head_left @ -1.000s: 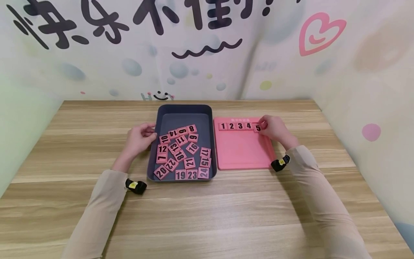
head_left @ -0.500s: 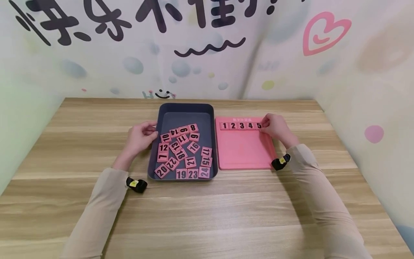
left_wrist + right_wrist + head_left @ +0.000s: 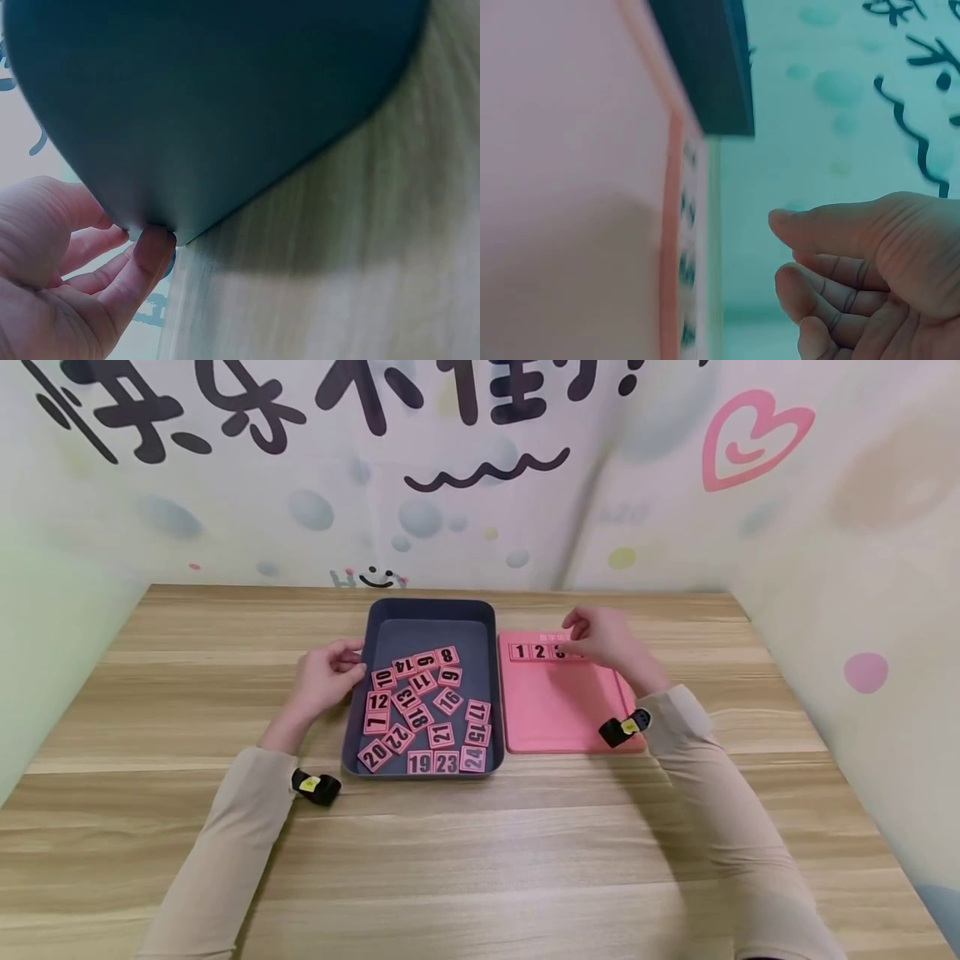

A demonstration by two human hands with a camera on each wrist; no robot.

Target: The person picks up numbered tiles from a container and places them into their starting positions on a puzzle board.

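Observation:
In the head view, my left hand (image 3: 324, 681) is at the left side of a dark tray (image 3: 435, 631). The left wrist view shows the thumb (image 3: 154, 247) against the tray's outer wall (image 3: 225, 112), with other fingertips partly hidden behind its edge. Number tiles (image 3: 417, 718), pink with black numerals, lie loosely in the tray. My right hand (image 3: 606, 639) hovers over the top of a pink board (image 3: 562, 710), its fingers loosely bent with nothing visible between them. Along the board's top sits a tile row (image 3: 528, 652); 1 and 2 are readable, the rest partly or wholly covered by the hand.
Tray and board stand close together on a wood-grain table (image 3: 480, 860). Behind the table is a printed wall cloth (image 3: 450, 552) with large black characters. Black wrist cameras (image 3: 317, 787) are strapped at both sleeves.
The 5 tile was straightened into line with tiles 1 to 4. My right hand then let go and moved left over the row. The left hand stayed at the tray.

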